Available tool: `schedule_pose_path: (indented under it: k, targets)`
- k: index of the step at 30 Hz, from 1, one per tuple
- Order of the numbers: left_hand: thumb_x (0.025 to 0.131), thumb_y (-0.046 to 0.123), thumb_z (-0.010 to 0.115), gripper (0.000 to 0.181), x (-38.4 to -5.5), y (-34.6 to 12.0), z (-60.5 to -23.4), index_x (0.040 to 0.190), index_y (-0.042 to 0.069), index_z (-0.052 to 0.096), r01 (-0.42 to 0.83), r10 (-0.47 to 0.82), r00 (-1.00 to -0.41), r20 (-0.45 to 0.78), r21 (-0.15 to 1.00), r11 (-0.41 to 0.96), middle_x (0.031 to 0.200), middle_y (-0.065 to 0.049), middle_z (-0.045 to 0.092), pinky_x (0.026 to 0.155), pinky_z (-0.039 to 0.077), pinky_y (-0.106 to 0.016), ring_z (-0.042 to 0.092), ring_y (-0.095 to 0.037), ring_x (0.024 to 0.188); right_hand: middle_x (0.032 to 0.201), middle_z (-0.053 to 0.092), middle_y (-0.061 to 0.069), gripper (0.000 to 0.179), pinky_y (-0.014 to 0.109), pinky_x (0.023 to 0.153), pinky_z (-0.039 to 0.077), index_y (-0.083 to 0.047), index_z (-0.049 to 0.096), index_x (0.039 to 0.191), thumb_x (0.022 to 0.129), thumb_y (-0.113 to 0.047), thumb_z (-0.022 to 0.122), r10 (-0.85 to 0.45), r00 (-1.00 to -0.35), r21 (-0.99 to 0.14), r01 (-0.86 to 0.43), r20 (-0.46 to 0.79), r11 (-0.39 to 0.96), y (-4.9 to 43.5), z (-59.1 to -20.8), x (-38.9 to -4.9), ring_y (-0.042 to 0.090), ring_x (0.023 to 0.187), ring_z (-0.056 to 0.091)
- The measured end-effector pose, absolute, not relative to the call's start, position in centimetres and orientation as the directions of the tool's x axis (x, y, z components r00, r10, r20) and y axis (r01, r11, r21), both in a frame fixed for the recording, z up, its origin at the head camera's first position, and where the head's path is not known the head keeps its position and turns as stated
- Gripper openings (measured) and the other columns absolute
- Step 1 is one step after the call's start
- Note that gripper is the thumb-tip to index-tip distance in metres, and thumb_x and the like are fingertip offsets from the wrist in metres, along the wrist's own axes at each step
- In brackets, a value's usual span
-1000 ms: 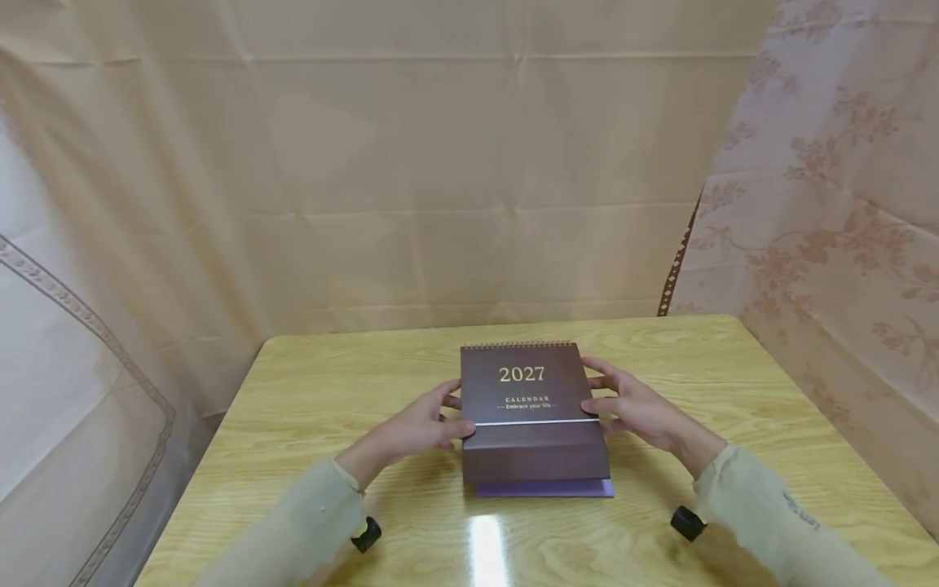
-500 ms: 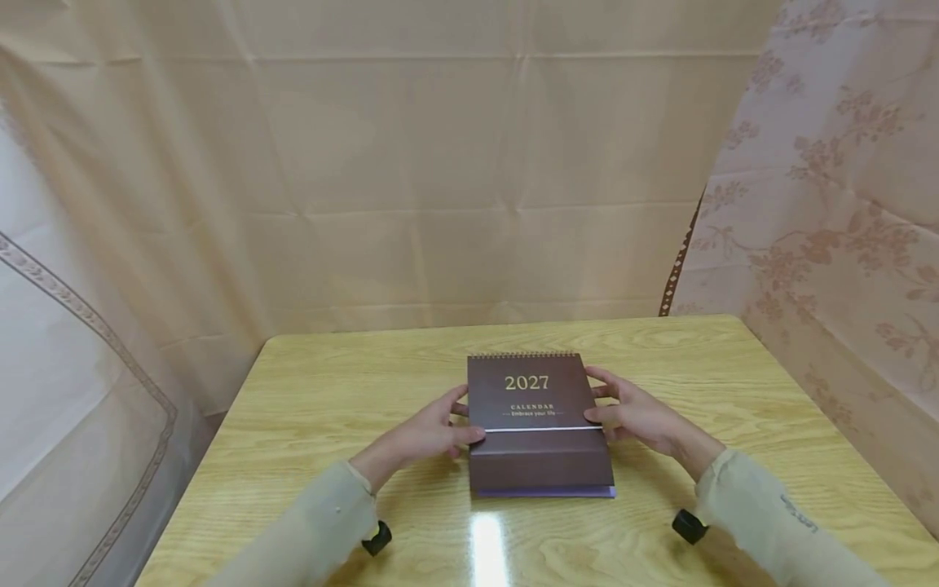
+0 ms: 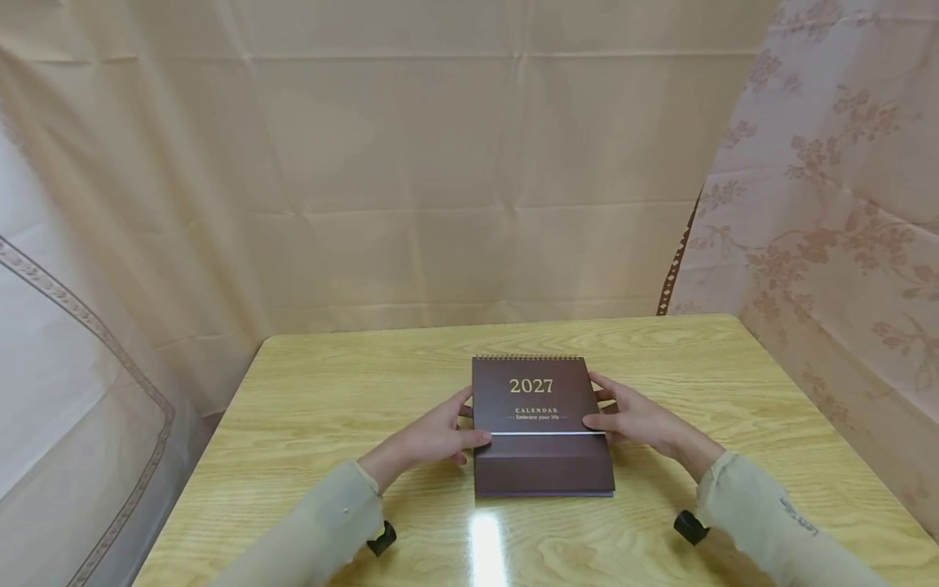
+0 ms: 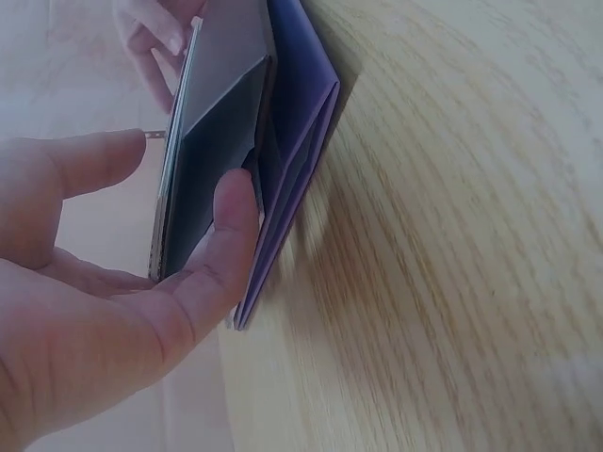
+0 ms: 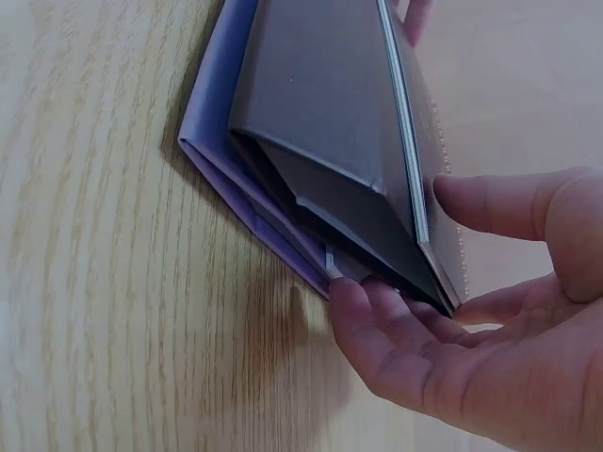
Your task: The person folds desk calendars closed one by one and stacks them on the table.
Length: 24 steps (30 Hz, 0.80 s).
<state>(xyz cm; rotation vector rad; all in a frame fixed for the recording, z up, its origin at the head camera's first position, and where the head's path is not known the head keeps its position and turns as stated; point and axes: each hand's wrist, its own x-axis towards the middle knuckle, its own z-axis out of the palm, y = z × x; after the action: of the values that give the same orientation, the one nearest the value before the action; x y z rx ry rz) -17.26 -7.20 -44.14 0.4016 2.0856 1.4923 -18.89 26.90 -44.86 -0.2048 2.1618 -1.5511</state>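
A dark brown desk calendar with a gold "2027" and a spiral binding along its top leans back over the table in the head view. My left hand grips its left side, thumb on the front and fingers around the edge. On the opposite side, my right hand holds it the same way. Both wrist views look into the calendar's hollow folded stand. Beneath it lies a purple folded piece, its angled edge also plain in the right wrist view; from the head it is almost wholly covered.
The wooden table stretches around the calendar, with a bright light reflection in front. A beige cloth hangs behind the far edge, a flowered curtain at the right and a white one at the left.
Both hands have brought the calendar slightly toward me and to the right. Its lower edge now nearly covers the purple piece, which showed more one second ago.
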Motion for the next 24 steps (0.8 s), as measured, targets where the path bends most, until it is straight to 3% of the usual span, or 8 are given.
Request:
schedule_pose_path:
  k: [10,19,24]
  targets:
    - [0.099,0.016,0.068,0.083,-17.27,-6.86,-44.23,0.164,0.019,0.016,-0.033,0.554,-0.800,-0.230,0.939,0.343,0.139,-0.021,0.049,0.072,0.058,-0.047,0.065,-0.024,0.090,0.146,0.036,0.033,0.094,0.048,0.092,0.054,0.001,0.006,0.161,0.096,-0.018,0.072,-0.375,-0.881,-0.904,0.121,-0.288,0.410,26.93,-45.00,-18.82,0.037,0.121,0.055]
    - [0.099,0.017,0.068,0.083,-17.19,-6.86,-44.56,0.163,0.009,0.015,-0.074,0.534,-0.800,-0.273,0.928,0.365,0.145,-0.023,0.047,0.071,0.059,-0.045,0.066,-0.029,0.074,0.148,0.036,0.035,0.095,0.049,0.103,0.047,0.007,0.009,0.159,0.095,-0.024,0.074,-0.383,-0.881,-0.860,0.049,-0.277,0.508,26.85,-45.45,-18.70,0.043,0.131,0.046]
    - [0.099,0.019,0.069,0.086,-17.13,-6.97,-44.71,0.163,0.007,0.014,-0.073,0.503,-0.817,-0.282,0.916,0.394,0.150,-0.026,0.042,0.070,0.059,-0.042,0.062,-0.024,0.065,0.156,0.025,0.037,0.091,0.048,0.103,0.047,0.012,0.013,0.156,0.097,-0.023,0.072,-0.419,-0.871,-0.846,-0.007,-0.257,0.533,26.73,-45.33,-18.53,0.047,0.136,0.042]
